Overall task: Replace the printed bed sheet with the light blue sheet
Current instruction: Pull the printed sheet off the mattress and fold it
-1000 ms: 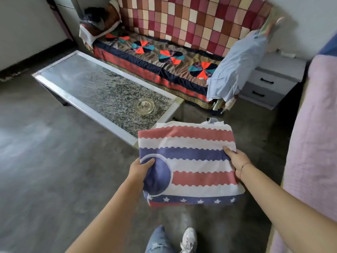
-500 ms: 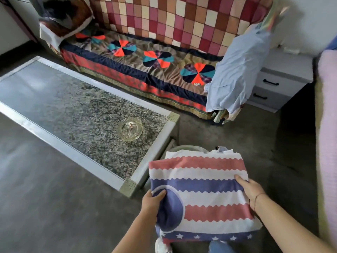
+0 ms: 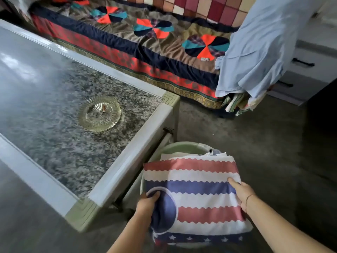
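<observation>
The folded printed sheet (image 3: 197, 196), striped red, white and blue with stars along its near edge, lies flat between both hands. My left hand (image 3: 146, 203) grips its left edge at the blue circle. My right hand (image 3: 240, 193) holds its right edge with the fingers on top. The sheet sits over a pale green basin (image 3: 175, 148) on the floor beside the table; most of the basin is hidden under it. The light blue sheet (image 3: 260, 44) hangs draped over the right end of the sofa.
A low stone-topped table (image 3: 125, 161) with a glass ashtray (image 3: 100, 113) stands at left, its corner close to the basin. Behind it is a sofa with a patterned cover (image 3: 155, 42). A grey drawer unit (image 3: 306, 70) stands at the right. Bare grey floor (image 3: 246, 136) lies between.
I have moved forward and lowered the folded printed sheet towards the floor. The green basin has come into view under it. Both hands keep the same hold.
</observation>
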A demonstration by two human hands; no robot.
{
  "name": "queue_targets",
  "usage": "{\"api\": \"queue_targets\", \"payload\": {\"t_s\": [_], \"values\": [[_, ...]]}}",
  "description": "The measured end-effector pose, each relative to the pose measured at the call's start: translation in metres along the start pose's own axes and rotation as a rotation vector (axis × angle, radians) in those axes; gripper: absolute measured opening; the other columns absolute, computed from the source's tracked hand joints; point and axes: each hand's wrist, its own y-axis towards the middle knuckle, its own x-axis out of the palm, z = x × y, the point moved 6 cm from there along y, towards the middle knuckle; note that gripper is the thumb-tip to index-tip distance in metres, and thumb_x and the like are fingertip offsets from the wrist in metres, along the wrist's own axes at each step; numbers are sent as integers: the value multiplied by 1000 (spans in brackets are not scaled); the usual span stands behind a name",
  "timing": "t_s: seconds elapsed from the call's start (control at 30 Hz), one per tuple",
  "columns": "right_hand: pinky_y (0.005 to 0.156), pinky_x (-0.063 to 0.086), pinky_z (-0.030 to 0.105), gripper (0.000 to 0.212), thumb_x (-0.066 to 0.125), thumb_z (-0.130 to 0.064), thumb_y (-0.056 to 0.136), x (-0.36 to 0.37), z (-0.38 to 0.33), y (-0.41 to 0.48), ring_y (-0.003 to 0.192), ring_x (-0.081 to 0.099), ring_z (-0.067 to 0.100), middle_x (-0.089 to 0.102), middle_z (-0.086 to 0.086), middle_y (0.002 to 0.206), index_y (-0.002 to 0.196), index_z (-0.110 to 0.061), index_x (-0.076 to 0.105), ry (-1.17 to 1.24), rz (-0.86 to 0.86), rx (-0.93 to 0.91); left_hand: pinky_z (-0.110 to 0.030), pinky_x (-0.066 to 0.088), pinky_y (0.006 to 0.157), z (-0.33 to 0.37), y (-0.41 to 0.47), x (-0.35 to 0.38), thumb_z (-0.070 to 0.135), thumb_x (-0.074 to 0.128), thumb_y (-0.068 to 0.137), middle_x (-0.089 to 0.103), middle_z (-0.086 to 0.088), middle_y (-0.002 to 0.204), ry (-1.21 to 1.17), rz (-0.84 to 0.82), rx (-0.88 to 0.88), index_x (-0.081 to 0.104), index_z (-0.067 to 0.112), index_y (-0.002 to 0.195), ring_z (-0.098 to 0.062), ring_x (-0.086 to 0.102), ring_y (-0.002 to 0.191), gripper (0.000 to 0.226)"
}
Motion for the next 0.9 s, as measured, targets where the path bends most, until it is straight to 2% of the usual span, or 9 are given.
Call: {"api": "queue_targets", "payload": {"t_s": [0.13,0.27,0.33,0.43,0.57,0.63,0.7,0.77,0.9], "values": [[92,51,48,43,62,-35,92,30,25,80,96,63,40,66,21,106,120,-3,60,44,4,-16,-35,48,85,-37,77,34,18,69,90,69,-11,105,41,-22,29,64,7,113,-27,63,94,26],[94,48,43,34,56,-33,97,59,49,143,99,61,35,65,18,110,117,-6,58,81,-17,-16,-37,50,86,-72,136,59,17,65,92,66,-11,101,116,-6,7,63,5,111,-28,60,92,22],[99,46,47,38,53,-36,97,70,65,169,101,62,35,66,17,110,116,-3,59,67,-42,4,-41,52,90,-85,154,66,19,65,92,67,-13,104,125,19,-15,64,3,113,-30,61,93,26],[98,46,48,28,51,-33,98,86,78,192,97,62,36,67,15,99,99,-7,63,60,-77,22,-40,50,90,-102,176,71,23,62,95,65,-16,107,185,36,-69,60,0,119,-30,59,94,34],[99,46,50,30,54,-28,96,102,86,230,102,60,38,65,19,107,102,0,62,38,-42,-21,-42,46,97,-112,206,81,31,60,96,59,-19,127,149,27,-90,48,3,137,-37,56,114,51],[101,44,47,31,53,-29,95,109,86,239,104,59,37,63,16,108,98,1,59,1,-16,-29,-45,42,103,-116,221,89,30,60,95,54,-19,134,96,21,-106,43,2,140,-38,51,122,55],[100,41,42,26,50,-24,98,114,86,238,103,55,34,57,16,108,104,1,56,0,-14,-24,-47,41,105,-119,232,94,28,63,94,54,-20,135,110,27,-115,45,1,139,-39,51,122,56],[99,39,40,32,50,-19,99,117,92,249,101,52,32,57,20,117,116,7,55,37,6,-13,-47,43,104,-121,241,96,26,66,92,55,-22,133,136,47,-129,47,-2,137,-39,54,120,57],[105,37,40,43,53,-22,97,118,83,243,120,51,37,53,22,133,127,9,52,59,-2,-51,-47,43,104,-110,231,98,27,66,91,56,-22,132,142,34,-152,49,-2,135,-39,54,120,55]]}}
